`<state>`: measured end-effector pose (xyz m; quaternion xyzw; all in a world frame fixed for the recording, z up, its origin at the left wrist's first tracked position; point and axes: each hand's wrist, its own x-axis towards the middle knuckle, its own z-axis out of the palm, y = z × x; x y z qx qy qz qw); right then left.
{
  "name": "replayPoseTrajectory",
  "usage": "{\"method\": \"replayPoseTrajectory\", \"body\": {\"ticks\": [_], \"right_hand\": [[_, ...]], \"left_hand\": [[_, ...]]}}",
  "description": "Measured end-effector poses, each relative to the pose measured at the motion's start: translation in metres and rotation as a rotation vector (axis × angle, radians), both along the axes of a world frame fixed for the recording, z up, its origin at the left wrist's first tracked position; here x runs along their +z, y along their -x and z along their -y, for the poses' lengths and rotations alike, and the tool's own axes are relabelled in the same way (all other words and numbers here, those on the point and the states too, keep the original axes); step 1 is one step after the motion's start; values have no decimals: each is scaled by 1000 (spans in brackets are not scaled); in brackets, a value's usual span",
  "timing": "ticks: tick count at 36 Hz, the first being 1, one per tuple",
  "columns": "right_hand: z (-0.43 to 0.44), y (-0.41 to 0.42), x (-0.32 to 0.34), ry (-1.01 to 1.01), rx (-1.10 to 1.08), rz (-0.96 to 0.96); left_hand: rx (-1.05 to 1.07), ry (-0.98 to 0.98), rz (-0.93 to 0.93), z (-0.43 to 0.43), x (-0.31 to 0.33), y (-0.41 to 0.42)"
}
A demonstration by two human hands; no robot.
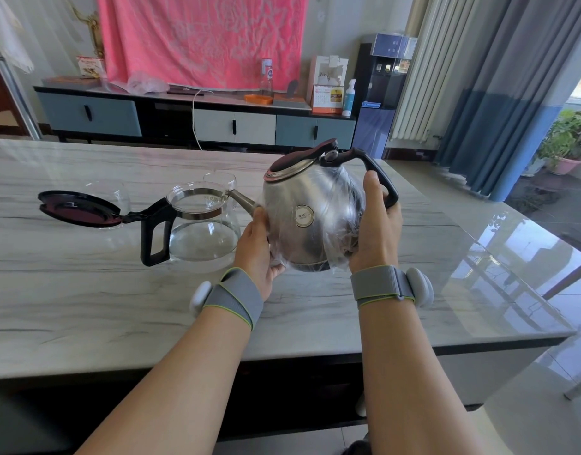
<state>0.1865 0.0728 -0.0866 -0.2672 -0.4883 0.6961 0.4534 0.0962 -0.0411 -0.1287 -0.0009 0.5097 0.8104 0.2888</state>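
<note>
Presently held: steel kettle (310, 205), film-wrapped, tilted above the table (85, 307) between both hands; left hand (258, 251) cups its lower spout side; right hand (376, 231) grips the handle side, thumb up; long axis runs left-right; spout (245, 200) points left, tip over the rim of the open glass pot (205, 231) standing nearest the left hand.

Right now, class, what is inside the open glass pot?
What looks like clear water fills the lower part of the glass pot; its lid hangs open. The left hand covers its right edge, hiding that part.
</note>
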Motion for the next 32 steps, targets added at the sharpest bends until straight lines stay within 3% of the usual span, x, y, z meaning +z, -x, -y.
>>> {"method": "replayPoseTrajectory", "body": {"ticks": [32], "right_hand": [[3, -2, 4, 11, -6, 10]], "left_hand": [[-3, -5, -13, -1, 0, 0]]}}
